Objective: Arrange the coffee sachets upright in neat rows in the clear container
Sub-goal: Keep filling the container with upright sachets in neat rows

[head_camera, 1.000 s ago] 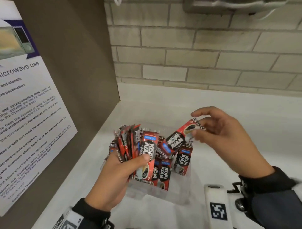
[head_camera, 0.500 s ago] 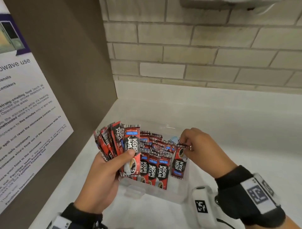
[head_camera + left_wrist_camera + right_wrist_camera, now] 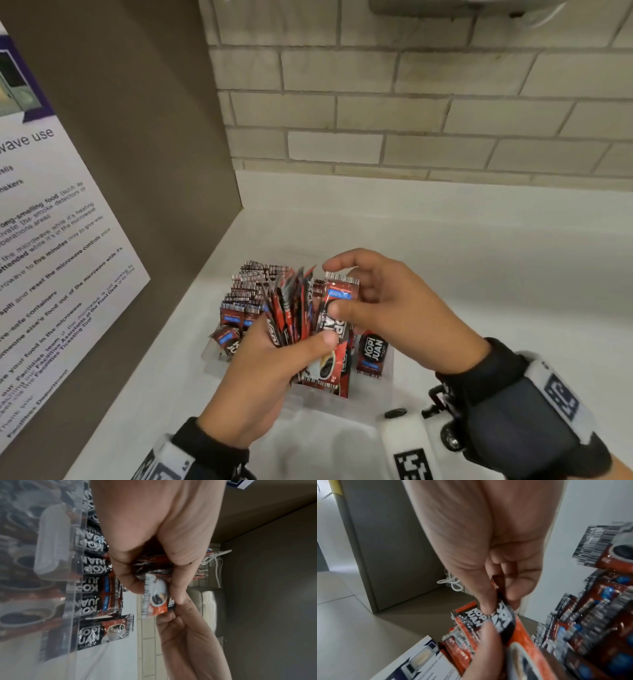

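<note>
1. Since half a second back, our right hand has left the single sachet standing at the right end of the clear container and come back to the bundle of sachets in our left hand.
2. Step in hand, as we judge it: peel one sachet off the bundle's right face. Slide it out along its length, keeping the left thumb pressing on the rest so the fan does not spill.
3. Left hand: fingers curled round the bundle, thumb across its front, clenched on it above the container.
4. Right hand: thumb and fingers pinch the outermost sachet near its top; index finger lifted clear.
5. Container sits on the white counter, near the left side panel; upright Kopi Juan rows fill its far and left parts.
6. Microwave notice on the left.
</note>
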Demonstrator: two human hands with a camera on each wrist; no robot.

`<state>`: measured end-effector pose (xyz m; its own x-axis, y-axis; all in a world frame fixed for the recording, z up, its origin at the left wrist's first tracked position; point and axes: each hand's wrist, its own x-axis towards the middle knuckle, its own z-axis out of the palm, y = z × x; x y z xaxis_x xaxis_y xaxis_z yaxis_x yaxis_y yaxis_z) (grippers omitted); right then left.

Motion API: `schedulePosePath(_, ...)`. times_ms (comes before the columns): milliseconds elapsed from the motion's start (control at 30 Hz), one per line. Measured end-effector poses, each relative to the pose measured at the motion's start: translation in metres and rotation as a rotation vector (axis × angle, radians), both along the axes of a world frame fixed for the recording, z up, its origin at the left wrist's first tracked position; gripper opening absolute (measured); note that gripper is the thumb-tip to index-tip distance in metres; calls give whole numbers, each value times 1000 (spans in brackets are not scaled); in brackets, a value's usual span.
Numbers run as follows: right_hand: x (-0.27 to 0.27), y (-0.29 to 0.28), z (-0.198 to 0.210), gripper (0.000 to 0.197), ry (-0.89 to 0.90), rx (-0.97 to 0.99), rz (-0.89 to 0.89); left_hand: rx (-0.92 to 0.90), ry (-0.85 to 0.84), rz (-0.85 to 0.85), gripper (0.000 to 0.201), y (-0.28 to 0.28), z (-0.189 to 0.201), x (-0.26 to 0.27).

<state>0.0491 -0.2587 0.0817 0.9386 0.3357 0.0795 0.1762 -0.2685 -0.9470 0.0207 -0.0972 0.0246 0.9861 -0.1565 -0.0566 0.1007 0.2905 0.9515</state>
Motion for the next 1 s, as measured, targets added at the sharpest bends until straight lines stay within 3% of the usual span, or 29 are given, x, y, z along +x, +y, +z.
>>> schedulePosePath(133, 6, -22, -3, 35, -124, -54, -167, -66, 47, 146, 34, 8, -3, 2)
schedulePosePath(300, 7, -43, -20, 36, -189, -347, -248, -158, 68, 202, 29, 19, -2, 4)
schedulePosePath(433, 8, -38, -49, 34, -304, -633, -216, -172, 81, 142, 41, 17, -1, 1)
schedulePosePath(533, 10, -36, -59, 31, -352, -711, -214, -226, 110, 67, 69, 17, 0, -1)
schedulePosePath(633, 12, -34, -63, 37, -370, -757, -203, -328, 142, -14, 70, 16, 2, -1)
schedulePosePath(733, 10, -32, -56, 37, -398, -686, -218, -349, 169, -1, 46, 14, 5, -2)
schedulePosePath(833, 3, -22, -34, 22, -389, -434, -278, -255, 155, 17, 35, 9, 7, -1)
schedulePosePath(933, -9, 4, -9, 14, -203, -153, -190, -122, 98, 7, 31, -1, 4, 0)
schedulePosePath(1000, -15, 19, -4, 19, -100, -115, -131, 10, 31, 1, 29, -9, 4, 0)
